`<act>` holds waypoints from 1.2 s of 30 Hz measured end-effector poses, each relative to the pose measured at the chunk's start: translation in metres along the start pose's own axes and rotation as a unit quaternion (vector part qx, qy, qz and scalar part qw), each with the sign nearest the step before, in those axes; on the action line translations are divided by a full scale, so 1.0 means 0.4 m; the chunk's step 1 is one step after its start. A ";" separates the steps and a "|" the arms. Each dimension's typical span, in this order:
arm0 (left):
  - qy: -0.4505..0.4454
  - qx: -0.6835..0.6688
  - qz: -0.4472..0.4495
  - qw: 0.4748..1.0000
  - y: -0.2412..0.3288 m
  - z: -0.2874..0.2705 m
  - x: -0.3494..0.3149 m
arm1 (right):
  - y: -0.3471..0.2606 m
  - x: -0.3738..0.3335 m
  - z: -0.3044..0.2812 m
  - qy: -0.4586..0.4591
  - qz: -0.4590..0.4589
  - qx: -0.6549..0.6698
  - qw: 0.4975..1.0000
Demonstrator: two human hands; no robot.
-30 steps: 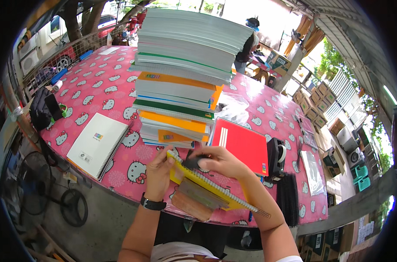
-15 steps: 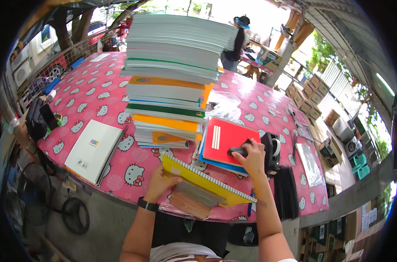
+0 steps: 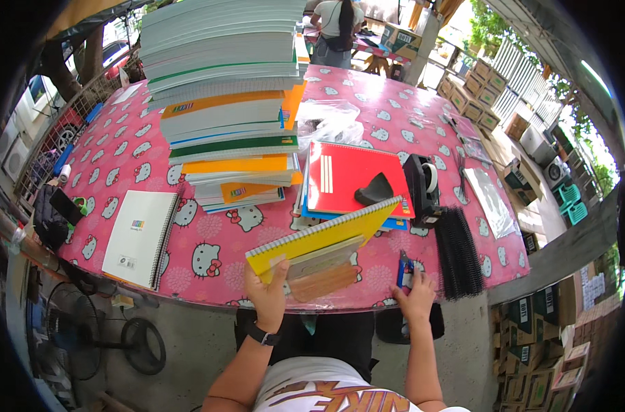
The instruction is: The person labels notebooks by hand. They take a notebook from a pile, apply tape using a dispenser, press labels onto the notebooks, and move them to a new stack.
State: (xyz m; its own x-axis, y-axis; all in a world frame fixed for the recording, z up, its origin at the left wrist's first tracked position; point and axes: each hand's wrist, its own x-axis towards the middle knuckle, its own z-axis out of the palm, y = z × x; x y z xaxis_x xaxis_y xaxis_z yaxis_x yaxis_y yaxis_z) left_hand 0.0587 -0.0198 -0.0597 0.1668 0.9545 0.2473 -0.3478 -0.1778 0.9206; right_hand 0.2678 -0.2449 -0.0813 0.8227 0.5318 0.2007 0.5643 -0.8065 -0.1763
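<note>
Left hand (image 3: 268, 292) grips one yellow spiral notebook (image 3: 322, 237), lower centre, tilted over the table edge. Right hand (image 3: 415, 296), fingers loosely spread, rests on one blue-handled tool (image 3: 403, 266) just right. One tall notebook stack (image 3: 226, 103) upper centre, one red notebook (image 3: 353, 175), one white notebook (image 3: 140, 237) left. Pink patterned tablecloth (image 3: 120, 158); open-air covered workspace.
</note>
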 end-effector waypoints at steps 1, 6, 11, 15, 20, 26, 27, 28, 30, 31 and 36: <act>0.000 0.008 0.000 1.000 0.019 -0.005 0.004 | 0.004 0.011 0.001 -0.018 0.011 0.047 0.999; -0.123 0.061 0.067 0.988 0.140 -0.031 0.088 | 0.061 0.030 0.057 -0.032 0.104 0.437 0.893; -0.185 0.078 0.154 0.968 0.165 -0.046 0.132 | -0.142 -0.041 -0.157 -0.083 0.138 0.810 0.564; -0.128 0.001 0.066 0.990 0.186 -0.019 0.125 | -0.269 -0.094 -0.210 -0.164 -0.069 0.710 0.681; -0.161 -0.010 0.062 0.985 0.159 -0.055 0.140 | -0.452 -0.110 -0.249 -0.140 -0.279 0.534 0.786; -0.166 0.056 0.099 0.980 0.147 -0.057 0.142 | -0.497 -0.095 -0.227 0.005 -0.366 0.442 0.819; -0.153 0.029 0.091 0.984 0.148 -0.054 0.141 | -0.499 -0.094 -0.229 0.029 -0.367 0.423 0.828; -0.154 0.029 0.089 0.984 0.145 -0.054 0.141 | -0.500 -0.095 -0.228 0.028 -0.366 0.422 0.829; -0.125 0.057 0.132 0.982 0.139 -0.055 0.141 | -0.504 -0.098 -0.227 0.028 -0.365 0.396 0.842; -0.126 0.057 0.130 0.982 0.135 -0.054 0.139 | -0.506 -0.098 -0.228 0.027 -0.363 0.395 0.843; -0.096 0.031 0.129 0.986 0.126 -0.047 0.127 | -0.517 -0.106 -0.224 0.039 -0.370 0.381 0.847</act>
State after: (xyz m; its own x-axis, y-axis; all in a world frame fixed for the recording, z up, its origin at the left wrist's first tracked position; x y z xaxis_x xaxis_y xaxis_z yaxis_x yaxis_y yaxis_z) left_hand 0.0322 0.0245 -0.0065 0.2538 0.8134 0.5235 -0.3453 -0.4294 0.8345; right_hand 0.1100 -0.1240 0.0330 0.2346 0.7759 0.5856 0.8281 0.1560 -0.5385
